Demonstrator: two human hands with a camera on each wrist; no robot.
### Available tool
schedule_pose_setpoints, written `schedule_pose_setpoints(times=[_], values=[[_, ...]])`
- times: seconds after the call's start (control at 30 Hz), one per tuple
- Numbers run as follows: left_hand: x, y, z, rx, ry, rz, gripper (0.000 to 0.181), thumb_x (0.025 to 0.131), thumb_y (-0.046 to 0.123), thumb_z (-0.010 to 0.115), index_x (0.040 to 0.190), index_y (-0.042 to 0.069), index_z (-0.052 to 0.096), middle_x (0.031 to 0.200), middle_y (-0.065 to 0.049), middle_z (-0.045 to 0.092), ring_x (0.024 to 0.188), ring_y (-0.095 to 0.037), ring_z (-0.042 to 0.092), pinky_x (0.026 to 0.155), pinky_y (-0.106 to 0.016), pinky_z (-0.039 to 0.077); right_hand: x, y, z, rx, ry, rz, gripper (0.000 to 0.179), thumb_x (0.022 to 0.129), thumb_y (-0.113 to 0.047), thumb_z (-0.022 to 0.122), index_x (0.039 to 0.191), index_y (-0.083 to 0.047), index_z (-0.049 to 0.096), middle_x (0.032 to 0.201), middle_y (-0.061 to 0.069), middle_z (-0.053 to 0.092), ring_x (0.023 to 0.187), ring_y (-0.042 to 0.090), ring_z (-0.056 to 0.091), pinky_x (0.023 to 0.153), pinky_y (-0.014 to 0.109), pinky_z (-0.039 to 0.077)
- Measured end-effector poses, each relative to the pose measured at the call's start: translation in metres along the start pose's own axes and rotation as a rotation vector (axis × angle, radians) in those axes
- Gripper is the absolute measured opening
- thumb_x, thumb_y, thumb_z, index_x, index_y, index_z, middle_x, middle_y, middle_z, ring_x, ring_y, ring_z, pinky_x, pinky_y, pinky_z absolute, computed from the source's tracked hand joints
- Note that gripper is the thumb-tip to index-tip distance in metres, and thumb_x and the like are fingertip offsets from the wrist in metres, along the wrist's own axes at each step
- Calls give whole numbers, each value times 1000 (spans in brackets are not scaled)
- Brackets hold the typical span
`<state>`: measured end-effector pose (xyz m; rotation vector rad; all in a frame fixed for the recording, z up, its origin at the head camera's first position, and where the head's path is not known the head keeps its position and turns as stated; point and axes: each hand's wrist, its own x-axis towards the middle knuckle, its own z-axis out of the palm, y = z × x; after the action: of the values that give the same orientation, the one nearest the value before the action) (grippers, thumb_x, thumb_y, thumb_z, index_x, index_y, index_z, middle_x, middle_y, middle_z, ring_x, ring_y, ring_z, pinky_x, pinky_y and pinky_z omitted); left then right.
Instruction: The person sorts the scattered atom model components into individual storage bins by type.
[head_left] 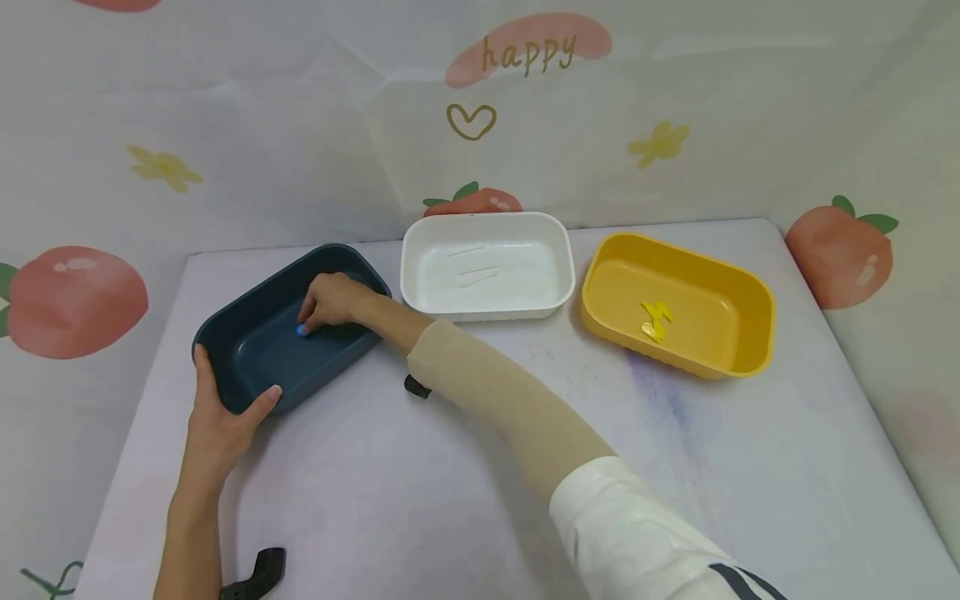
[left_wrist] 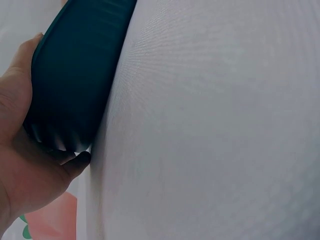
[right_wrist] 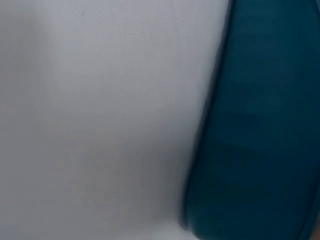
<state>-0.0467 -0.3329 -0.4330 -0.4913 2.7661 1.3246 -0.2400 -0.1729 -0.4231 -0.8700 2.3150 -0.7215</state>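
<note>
A dark blue plastic basin (head_left: pixel 255 342) lies at an angle on the left of the table. My left hand (head_left: pixel 213 433) grips its near left corner, thumb along the front side and fingers around the left end. The left wrist view shows that hand (left_wrist: pixel 32 165) against the basin's outer wall (left_wrist: pixel 75 75). Inside the basin, my right hand (head_left: pixel 336 298) reaches down and pinches a small bright blue piece (head_left: pixel 302 330) close to the floor of the basin. Its kind is hidden by the fingers. Only the basin's side wall (right_wrist: pixel 260 125) fills the right wrist view.
A white basin (head_left: pixel 487 308) with thin, clear pieces inside stands at the back middle. On the right is a yellow basin (head_left: pixel 720 317) holding a few small yellow pieces (head_left: pixel 657 320). A black strap end (head_left: pixel 417 387) shows beneath the right forearm.
</note>
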Motion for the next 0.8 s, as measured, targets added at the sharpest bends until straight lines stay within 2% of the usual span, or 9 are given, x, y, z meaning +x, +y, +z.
schedule_pose_setpoints(times=[0.23,0.47,0.6,0.8], values=[[-1,-2,1,4,-10,-23,107,94,37,66,155,28,-21,164,-4,-15,150,-34,-9,116,-61,2,-5,1,-7,6,41,-3,22,91,-31,74,111,-24,78,114,-15,71,114,-1,58,89,12,42],[-1,-1,1,-7,-3,-21,109,93,36,68,155,28,-21,164,-2,-15,150,-31,-10,117,-60,1,-16,2,-18,86,96,-84,24,94,-31,70,115,-22,76,108,-14,73,105,-1,60,83,10,43],[0,1,3,-19,-4,-15,109,93,35,68,155,28,-21,164,-1,-15,150,-30,-10,117,-59,0,-26,3,-29,109,99,-128,26,94,-32,69,117,-20,75,108,-13,73,101,-1,61,82,11,44],[-3,1,3,-7,4,-51,108,93,36,67,155,29,-21,164,-2,-15,150,-33,-10,116,-61,1,-42,-1,-42,134,75,-181,28,95,-30,68,119,-17,74,106,-12,72,98,0,61,81,11,44]])
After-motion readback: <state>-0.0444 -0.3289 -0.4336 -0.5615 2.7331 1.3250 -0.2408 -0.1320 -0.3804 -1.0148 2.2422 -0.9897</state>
